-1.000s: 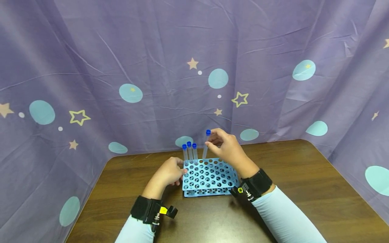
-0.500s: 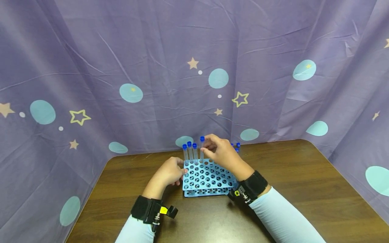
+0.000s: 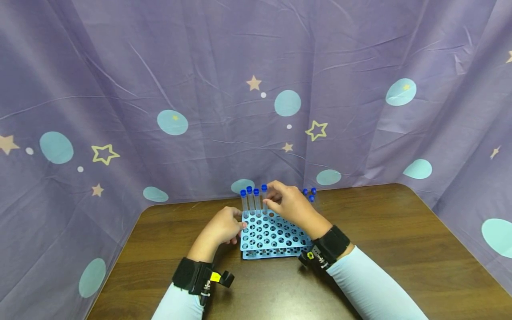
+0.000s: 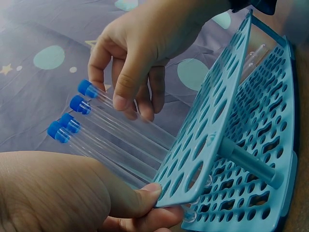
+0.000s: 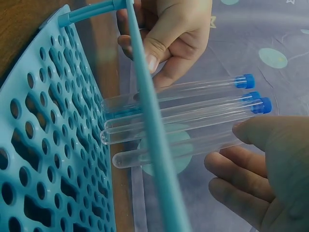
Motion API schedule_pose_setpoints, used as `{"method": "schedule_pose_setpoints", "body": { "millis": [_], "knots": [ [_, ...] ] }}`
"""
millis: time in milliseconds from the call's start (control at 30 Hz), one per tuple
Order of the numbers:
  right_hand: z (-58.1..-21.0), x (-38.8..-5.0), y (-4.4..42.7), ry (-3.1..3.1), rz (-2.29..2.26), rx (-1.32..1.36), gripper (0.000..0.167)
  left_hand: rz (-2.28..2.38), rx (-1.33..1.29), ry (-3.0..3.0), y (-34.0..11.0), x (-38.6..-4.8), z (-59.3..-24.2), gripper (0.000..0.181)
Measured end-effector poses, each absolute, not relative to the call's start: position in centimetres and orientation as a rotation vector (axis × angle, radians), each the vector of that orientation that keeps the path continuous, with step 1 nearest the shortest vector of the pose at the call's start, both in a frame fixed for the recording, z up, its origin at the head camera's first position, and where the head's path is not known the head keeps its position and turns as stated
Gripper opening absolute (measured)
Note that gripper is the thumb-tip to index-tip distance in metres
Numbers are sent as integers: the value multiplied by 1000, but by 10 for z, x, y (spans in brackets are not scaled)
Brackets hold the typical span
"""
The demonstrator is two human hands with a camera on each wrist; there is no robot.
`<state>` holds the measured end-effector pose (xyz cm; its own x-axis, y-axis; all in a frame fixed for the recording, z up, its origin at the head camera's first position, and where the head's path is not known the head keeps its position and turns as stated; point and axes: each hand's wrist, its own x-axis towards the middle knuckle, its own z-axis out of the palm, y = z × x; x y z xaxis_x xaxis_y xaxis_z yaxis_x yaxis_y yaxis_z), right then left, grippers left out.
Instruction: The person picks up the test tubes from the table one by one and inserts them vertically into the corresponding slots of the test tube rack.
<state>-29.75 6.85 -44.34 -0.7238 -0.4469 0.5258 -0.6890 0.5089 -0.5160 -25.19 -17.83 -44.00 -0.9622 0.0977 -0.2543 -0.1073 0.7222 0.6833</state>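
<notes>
A light-blue test tube rack (image 3: 268, 233) with rows of round holes stands on the table. My left hand (image 3: 224, 226) grips its left end, the thumb (image 4: 148, 195) on the upper plate and fingers under it. My right hand (image 3: 292, 204) pinches a clear test tube (image 3: 265, 202) with a blue cap. This tube stands in the rack's back row; its rounded bottom (image 5: 123, 160) has passed through the upper plate. Left of it, three capped tubes (image 3: 250, 203) stand upright at the back left corner. In the right wrist view the thumb hides the held tube's cap.
Several blue-capped tubes (image 3: 312, 194) stand at the right end, partly hidden behind my right hand. A wooden table (image 3: 172, 226) lies under the rack. Behind it hangs a purple curtain (image 3: 212, 146) with stars and ovals.
My right hand has moved left and down with the pinched tube, which went from tilted above the rack to upright in it. Caps at the right end came into view. My left hand stays put.
</notes>
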Motion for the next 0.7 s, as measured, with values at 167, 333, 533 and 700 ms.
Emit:
{"method": "schedule_pose_setpoints", "body": {
  "millis": [167,333,533,700],
  "knots": [
    [-443,-296,68,-2468,1037,946,39,1075,-5,2660,-178,-252,-440,56],
    [-442,-296,68,-2482,1004,952,40,1069,-8,2662,-178,-253,-441,56],
    [-444,-296,67,-2504,964,936,40,1071,-13,2658,-178,-254,-440,55],
    [-443,-295,66,-2508,954,948,38,1075,-2,2653,-178,-252,-440,55]
  ]
}}
